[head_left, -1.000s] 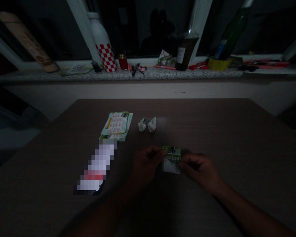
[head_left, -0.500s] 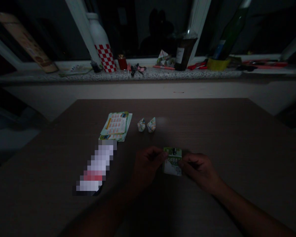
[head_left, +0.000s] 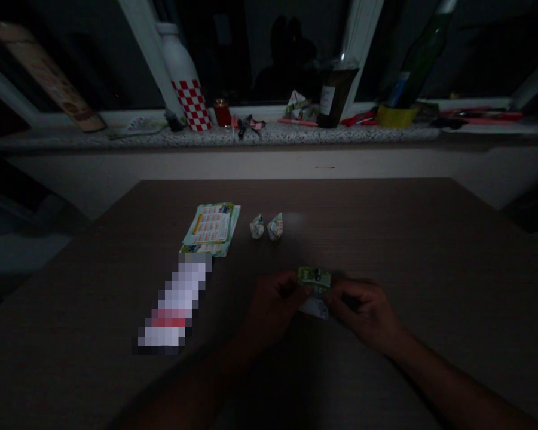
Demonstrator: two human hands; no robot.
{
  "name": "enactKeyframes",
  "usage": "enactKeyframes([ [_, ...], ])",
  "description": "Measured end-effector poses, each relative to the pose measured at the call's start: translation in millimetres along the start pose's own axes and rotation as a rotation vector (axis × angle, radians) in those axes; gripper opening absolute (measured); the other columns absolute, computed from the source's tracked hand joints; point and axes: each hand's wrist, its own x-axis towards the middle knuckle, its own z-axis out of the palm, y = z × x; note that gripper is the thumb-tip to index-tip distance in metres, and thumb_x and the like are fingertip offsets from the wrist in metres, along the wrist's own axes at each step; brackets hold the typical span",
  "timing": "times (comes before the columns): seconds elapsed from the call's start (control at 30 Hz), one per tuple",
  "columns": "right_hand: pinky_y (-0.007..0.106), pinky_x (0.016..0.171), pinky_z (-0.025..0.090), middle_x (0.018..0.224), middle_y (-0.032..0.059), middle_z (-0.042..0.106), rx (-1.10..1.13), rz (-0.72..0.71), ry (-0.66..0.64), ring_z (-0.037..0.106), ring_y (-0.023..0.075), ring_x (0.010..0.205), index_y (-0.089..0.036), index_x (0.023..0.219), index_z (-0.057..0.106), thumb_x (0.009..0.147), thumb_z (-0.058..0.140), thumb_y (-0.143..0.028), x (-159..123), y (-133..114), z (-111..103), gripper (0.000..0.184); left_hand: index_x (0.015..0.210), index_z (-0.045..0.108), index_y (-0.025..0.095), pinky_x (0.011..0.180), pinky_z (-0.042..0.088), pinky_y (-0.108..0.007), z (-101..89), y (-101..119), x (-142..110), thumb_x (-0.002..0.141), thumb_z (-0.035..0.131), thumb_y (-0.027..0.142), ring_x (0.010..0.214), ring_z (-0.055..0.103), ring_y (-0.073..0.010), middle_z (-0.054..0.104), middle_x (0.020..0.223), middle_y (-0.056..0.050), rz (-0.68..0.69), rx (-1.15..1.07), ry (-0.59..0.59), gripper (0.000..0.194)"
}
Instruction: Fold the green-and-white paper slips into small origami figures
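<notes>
Between my two hands is a small folded piece of printed paper (head_left: 314,276), green at the top and white below. My left hand (head_left: 273,304) pinches its left side, the thumb lying across the printed face. Fingers of my right hand (head_left: 363,307) grip the right edge. Beyond the hands, two small folded paper pieces (head_left: 257,227) stand side by side on the table. A stack of printed paper sheets (head_left: 210,226) with calendar-like grids lies to their left.
A blurred-out oblong object (head_left: 174,304) lies on the wooden table (head_left: 385,227) left of my hands. Along the granite windowsill (head_left: 269,136) stand a checkered bottle (head_left: 190,89), a dark cup (head_left: 334,95), a green bottle (head_left: 424,57) and a red jar (head_left: 222,113).
My left hand has shifted slightly right, and its thumb now reaches farther across the paper, covering more of the print. My right hand stays nearly in place.
</notes>
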Motion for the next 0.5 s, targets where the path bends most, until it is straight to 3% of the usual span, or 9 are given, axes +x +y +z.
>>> enactKeyframes([
  [0.13, 0.022, 0.048, 0.033, 0.053, -0.0028, 0.045, -0.009, 0.005, -0.006, 0.041, 0.0092, 0.049, -0.017, 0.058, 0.050, 0.086, 0.054, -0.024, 0.3, 0.0, 0.0, 0.029, 0.081, 0.068, 0.014, 0.055, 0.044, -0.021, -0.3, 1.1, 0.7, 0.079, 0.063, 0.029, 0.058, 0.057, -0.0120, 0.064, 0.068, 0.000, 0.000, -0.041, -0.001, 0.016],
  [0.3, 0.022, 0.047, 0.033, 0.052, -0.0028, 0.045, -0.006, -0.008, 0.013, 0.041, 0.0091, 0.048, -0.017, 0.057, 0.050, 0.086, 0.054, -0.024, 1.8, -2.9, 1.2, 0.030, 0.075, 0.068, 0.014, 0.052, 0.041, -0.021, 0.4, 6.2, 3.3, 0.077, 0.063, 0.027, 0.054, 0.053, -0.0105, 0.061, 0.062, 0.001, 0.022, -0.024, 0.090, 0.013],
  [0.43, 0.021, 0.046, 0.033, 0.052, -0.0030, 0.045, 0.025, 0.010, 0.031, 0.042, 0.0091, 0.048, -0.017, 0.057, 0.050, 0.086, 0.053, -0.024, 1.2, -3.7, 0.9, 0.031, 0.079, 0.069, 0.014, 0.057, 0.044, -0.022, -1.5, 9.5, 4.5, 0.077, 0.063, 0.028, 0.061, 0.057, -0.0124, 0.065, 0.069, -0.001, 0.019, -0.033, 0.135, 0.015],
  [0.5, 0.021, 0.046, 0.033, 0.052, -0.0031, 0.045, 0.033, 0.020, 0.040, 0.042, 0.0090, 0.048, -0.017, 0.057, 0.051, 0.086, 0.054, -0.025, 0.4, -3.6, 0.5, 0.030, 0.083, 0.069, 0.014, 0.061, 0.045, -0.022, -2.5, 9.1, 4.6, 0.076, 0.066, 0.028, 0.066, 0.059, -0.0134, 0.067, 0.074, -0.002, 0.003, -0.064, 0.101, 0.016],
])
